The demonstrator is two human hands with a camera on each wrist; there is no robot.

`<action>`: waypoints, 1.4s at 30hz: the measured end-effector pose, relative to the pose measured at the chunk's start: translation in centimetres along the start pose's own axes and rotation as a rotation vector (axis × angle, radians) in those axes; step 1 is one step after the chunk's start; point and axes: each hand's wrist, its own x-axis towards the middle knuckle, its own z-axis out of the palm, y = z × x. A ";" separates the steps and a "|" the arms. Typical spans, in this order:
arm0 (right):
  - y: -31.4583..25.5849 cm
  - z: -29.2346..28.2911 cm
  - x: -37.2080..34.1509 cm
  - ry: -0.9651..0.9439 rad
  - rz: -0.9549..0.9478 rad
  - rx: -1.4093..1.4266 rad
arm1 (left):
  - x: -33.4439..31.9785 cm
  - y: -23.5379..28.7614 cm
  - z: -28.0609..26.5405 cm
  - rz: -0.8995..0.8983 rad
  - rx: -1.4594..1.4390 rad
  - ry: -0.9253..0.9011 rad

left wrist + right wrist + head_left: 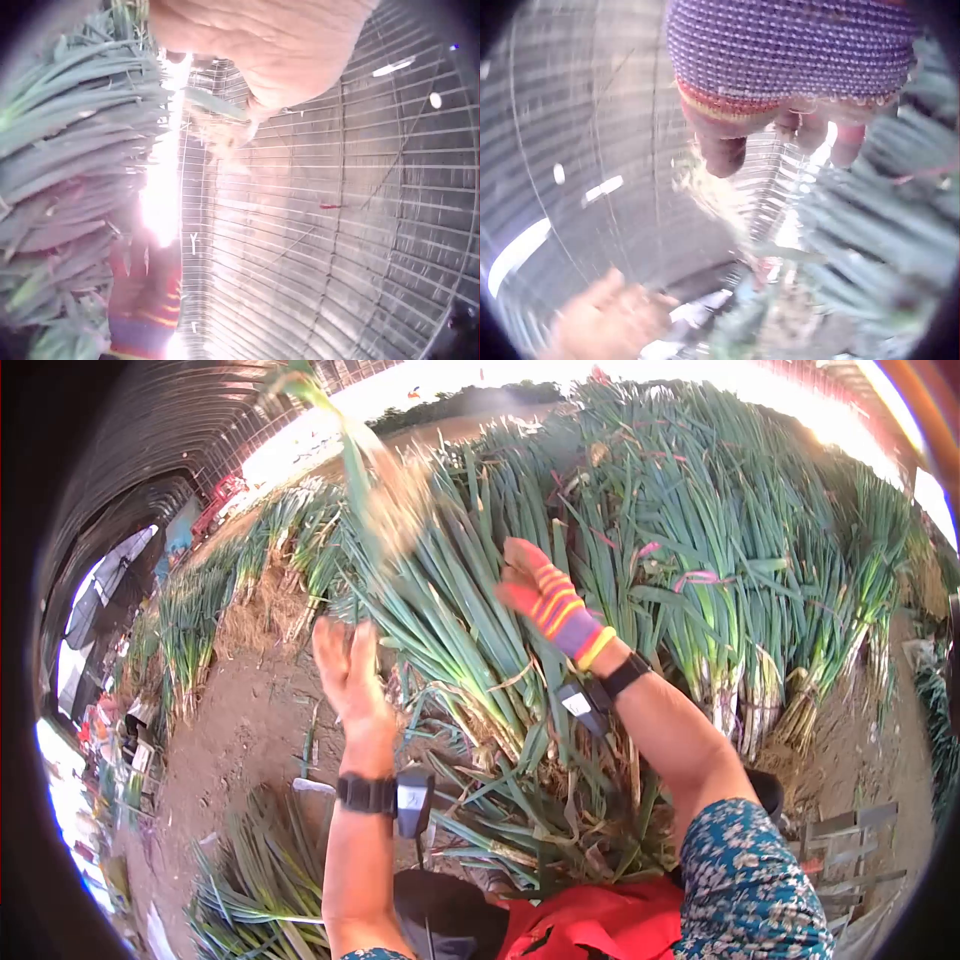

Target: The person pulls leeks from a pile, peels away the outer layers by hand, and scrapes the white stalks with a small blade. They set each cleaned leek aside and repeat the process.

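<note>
A blurred green onion (393, 510) with a pale, straw-coloured end hangs in the air ahead of both hands, apart from them in the head view. My bare left hand (352, 675) is raised below it, fingers extended and holding nothing. On the right, my right hand (550, 600) wears a striped knitted glove; its fingers reach forward, loosely straight, above a large leaning pile of green onions (450, 610). Bare fingertips (724, 156) show past the purple part of the glove in the right wrist view.
Tied bundles of green onions (715, 590) with pink ties stand across the right. More bundles (190, 625) are at the left, beyond bare soil (240, 730). Loose green onions (265, 870) lie at the lower left, and trimmed leaves (560, 825) lie before my red-covered lap (600, 920).
</note>
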 end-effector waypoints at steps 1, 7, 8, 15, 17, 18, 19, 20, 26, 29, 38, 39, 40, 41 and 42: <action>3.3 0.9 -4.1 0.008 0.122 -0.003 | -0.8 -2.3 -2.1 -0.004 0.041 -0.019; 2.1 -0.7 -34.1 -0.773 0.889 -0.219 | -13.9 -12.0 -6.3 -0.794 0.014 -0.221; 1.6 -0.9 -37.3 -0.758 0.873 -0.187 | -15.7 -12.5 -5.7 -0.843 0.036 -0.244; 10.9 -7.1 -41.5 -0.200 1.022 -0.684 | -18.8 -14.4 -1.2 -0.901 -0.027 -0.422; 13.7 -9.5 -41.6 0.037 0.931 -0.731 | -18.8 -15.3 -0.4 -0.930 -0.021 -0.420; 14.7 -10.5 -40.5 -0.068 1.209 -0.632 | -18.7 -15.4 0.1 -0.924 -0.018 -0.405; 15.6 -10.7 -39.4 -0.183 1.477 -0.521 | -18.7 -15.2 0.7 -0.923 -0.030 -0.433; 17.4 -9.8 -40.4 -0.196 1.464 -0.514 | -18.7 -15.2 1.3 -0.921 -0.046 -0.465; 12.5 -3.7 -39.9 -0.178 0.954 0.155 | -18.5 -16.0 3.2 -0.931 -0.079 -0.484; 3.2 -5.4 -35.4 -0.091 1.226 0.702 | -18.8 -15.4 4.3 -0.913 -0.077 -0.444; -9.5 -13.5 -28.2 -0.286 1.495 0.714 | -20.2 -11.1 5.3 -0.883 -0.244 -0.542; -11.0 -14.1 -27.1 -0.297 1.473 0.707 | -20.2 -9.9 5.4 -0.842 -0.295 -0.581; -12.5 -14.3 -26.1 -0.359 1.460 0.568 | -20.2 -8.5 5.5 -0.817 -0.300 -0.572; -13.8 -14.2 -25.3 -0.422 1.441 0.432 | -20.1 -7.3 5.5 -0.777 -0.331 -0.529; -15.1 -13.9 -25.2 -0.445 1.417 0.437 | -19.9 -6.2 5.2 -0.740 -0.359 -0.482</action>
